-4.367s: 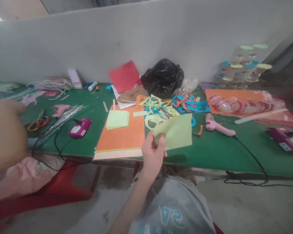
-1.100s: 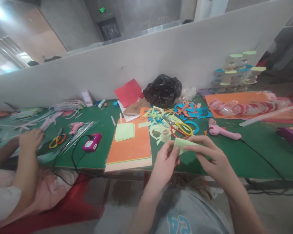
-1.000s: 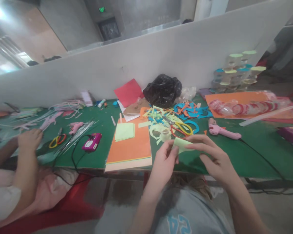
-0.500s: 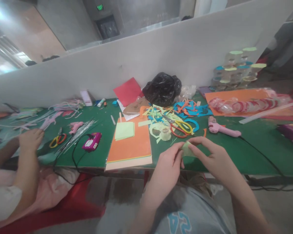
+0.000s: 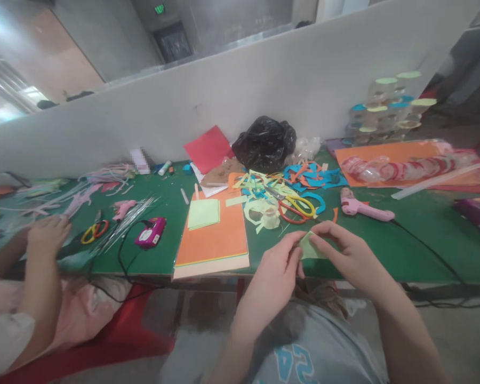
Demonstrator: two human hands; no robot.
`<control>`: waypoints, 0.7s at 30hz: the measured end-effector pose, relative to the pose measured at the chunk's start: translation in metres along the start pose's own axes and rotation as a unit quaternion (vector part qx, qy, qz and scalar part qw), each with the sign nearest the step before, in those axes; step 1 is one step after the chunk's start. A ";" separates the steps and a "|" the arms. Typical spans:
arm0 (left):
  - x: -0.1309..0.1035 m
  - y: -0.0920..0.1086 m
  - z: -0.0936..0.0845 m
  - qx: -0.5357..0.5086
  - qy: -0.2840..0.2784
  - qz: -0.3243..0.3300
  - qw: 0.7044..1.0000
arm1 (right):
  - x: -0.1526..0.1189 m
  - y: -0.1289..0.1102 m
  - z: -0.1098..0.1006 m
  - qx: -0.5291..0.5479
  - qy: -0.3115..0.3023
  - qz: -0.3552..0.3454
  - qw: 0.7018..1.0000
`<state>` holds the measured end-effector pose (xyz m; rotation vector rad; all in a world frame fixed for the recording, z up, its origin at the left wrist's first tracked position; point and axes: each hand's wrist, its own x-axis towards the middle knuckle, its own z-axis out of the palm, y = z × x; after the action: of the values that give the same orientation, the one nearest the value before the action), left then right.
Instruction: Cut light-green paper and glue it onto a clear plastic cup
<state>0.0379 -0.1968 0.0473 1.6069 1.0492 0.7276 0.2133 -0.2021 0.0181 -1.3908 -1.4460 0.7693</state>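
Between my two hands is a small piece of light green paper [image 5: 311, 249], held just above the front of the green table. My left hand [image 5: 278, 266] pinches its left side, with the fingers bent around it. At its top right edge, my right hand [image 5: 342, 248] grips it between thumb and fingers. The fingers hide part of the paper. Scissors [image 5: 298, 208] with yellow and red handles lie just beyond my hands among cut paper strips [image 5: 264, 186]. A stack of light green paper squares [image 5: 204, 214] rests on orange sheets [image 5: 212, 240] to the left.
A pink glue gun [image 5: 366, 209] lies to the right, its cord trailing over the table edge. A black plastic bag [image 5: 266, 141] sits against the white partition [image 5: 184, 101]. On the left, a co-worker's hand [image 5: 50, 232] is near scissors [image 5: 95, 230] and a purple box [image 5: 151, 232].
The green paper has turned slightly in my fingers and more of it shows below my right thumb. Both hands stay nearly in place; the view shifts a little.
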 end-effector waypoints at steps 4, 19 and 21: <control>0.000 0.001 -0.001 0.006 -0.006 0.000 1.000 | 0.001 0.004 0.000 0.028 -0.014 0.005 1.000; -0.003 -0.002 -0.003 0.088 0.015 -0.028 0.996 | 0.002 0.001 0.007 -0.009 -0.042 -0.006 0.999; -0.002 -0.003 -0.001 0.102 0.047 -0.038 0.993 | 0.000 0.000 0.010 -0.020 -0.055 -0.016 0.998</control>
<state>0.0350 -0.1979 0.0454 1.7085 1.2791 0.6671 0.2038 -0.2002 0.0148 -1.3719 -1.5719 0.8106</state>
